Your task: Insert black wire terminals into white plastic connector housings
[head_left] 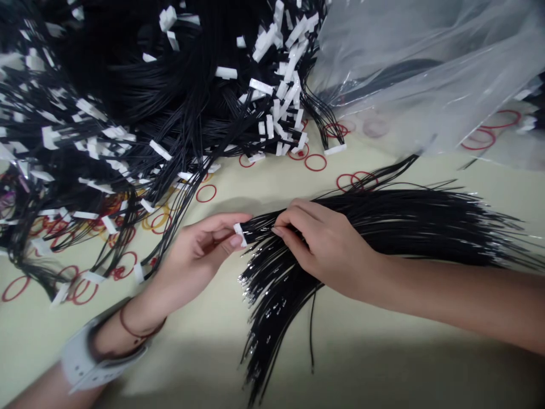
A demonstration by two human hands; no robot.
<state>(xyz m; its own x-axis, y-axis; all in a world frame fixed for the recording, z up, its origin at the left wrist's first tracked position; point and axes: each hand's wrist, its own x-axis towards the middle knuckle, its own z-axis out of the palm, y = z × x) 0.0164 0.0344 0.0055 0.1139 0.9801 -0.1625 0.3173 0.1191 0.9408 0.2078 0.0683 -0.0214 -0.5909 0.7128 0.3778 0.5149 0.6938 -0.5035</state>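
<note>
Between the thumb and fingers of my left hand point(204, 250) is a small white connector housing point(240, 234), with black wires running from it to the right. My right hand point(327, 244) is pinched over these wires, close to the connector; a wire appears to be at its fingertips, though the fingers partly hide it. Beneath the right hand lies a large fanned bundle of loose black wires point(417, 224). Shiny metal terminals show at the bundle's left ends, and bare-looking tips at its right ends.
A big heap of black wires with white connectors point(170, 96) covers the back left. Red rubber bands point(315, 162) lie scattered over the pale table point(179, 363). A clear plastic bag point(443, 74) with dark wires inside rests at the back right.
</note>
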